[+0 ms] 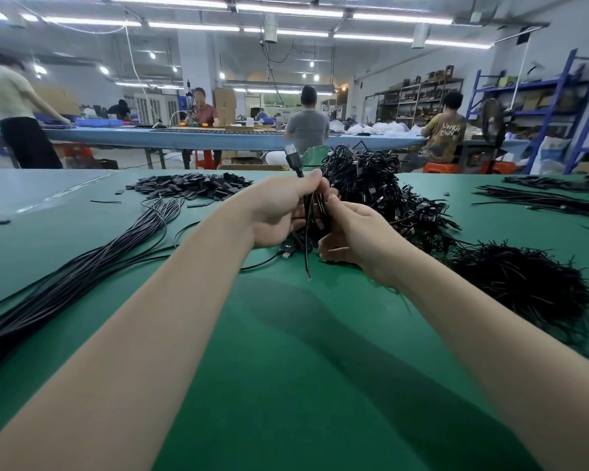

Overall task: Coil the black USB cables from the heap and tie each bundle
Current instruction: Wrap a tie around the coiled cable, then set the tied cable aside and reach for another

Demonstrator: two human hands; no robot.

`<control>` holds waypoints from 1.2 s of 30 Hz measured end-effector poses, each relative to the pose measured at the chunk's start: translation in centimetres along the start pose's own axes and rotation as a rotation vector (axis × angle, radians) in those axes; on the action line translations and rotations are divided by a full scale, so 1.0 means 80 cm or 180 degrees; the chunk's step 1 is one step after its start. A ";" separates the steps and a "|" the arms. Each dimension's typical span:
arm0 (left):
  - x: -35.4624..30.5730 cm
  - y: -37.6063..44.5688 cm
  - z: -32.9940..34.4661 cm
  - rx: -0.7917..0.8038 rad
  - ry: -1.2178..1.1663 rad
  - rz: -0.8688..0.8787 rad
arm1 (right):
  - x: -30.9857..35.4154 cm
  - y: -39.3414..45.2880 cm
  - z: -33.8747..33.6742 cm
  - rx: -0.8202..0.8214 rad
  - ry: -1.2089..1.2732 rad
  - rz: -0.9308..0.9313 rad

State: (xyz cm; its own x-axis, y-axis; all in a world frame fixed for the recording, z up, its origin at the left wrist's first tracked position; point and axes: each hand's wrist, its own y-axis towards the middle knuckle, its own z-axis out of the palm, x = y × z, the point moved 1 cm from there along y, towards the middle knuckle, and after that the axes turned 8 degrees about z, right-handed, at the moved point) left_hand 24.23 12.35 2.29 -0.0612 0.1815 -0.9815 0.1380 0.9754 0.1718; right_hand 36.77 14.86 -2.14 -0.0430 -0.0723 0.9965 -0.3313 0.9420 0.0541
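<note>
My left hand (279, 209) grips a coiled black USB cable (312, 212) above the green table (286, 334); its plug (291, 158) sticks up past my fingers and a loose end hangs down. My right hand (354, 232) holds the same coil from the right side, fingers curled against it. A long sheaf of straight black cables (82, 270) lies to the left. Behind my hands rises a heap of tied cable bundles (381, 185).
A mound of thin black twist ties (524, 280) lies at the right. Small black flat pieces (191, 185) are piled at the back left, and more cables (541, 198) at the far right. Several people work at a long blue bench (184, 136) beyond.
</note>
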 end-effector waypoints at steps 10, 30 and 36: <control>0.018 0.010 0.016 -0.0342 0.0004 0.0175 | 0.002 -0.007 0.010 -0.0149 -0.1879 -0.0712; 0.100 -0.022 0.026 -0.1796 0.4306 0.2660 | -0.083 0.011 -0.011 -0.0899 -0.2773 -0.0240; 0.139 -0.034 -0.010 -0.1045 0.6447 0.3376 | -0.091 0.008 -0.006 -0.0217 -0.3520 -0.0686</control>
State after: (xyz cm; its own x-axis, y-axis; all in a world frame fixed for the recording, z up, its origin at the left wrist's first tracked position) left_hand 22.35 11.83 -9.02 -0.6917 0.1061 0.7144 0.6803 0.4277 0.5952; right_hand 37.32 16.19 -9.31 -0.8134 -0.4542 0.3634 -0.3820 0.8882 0.2551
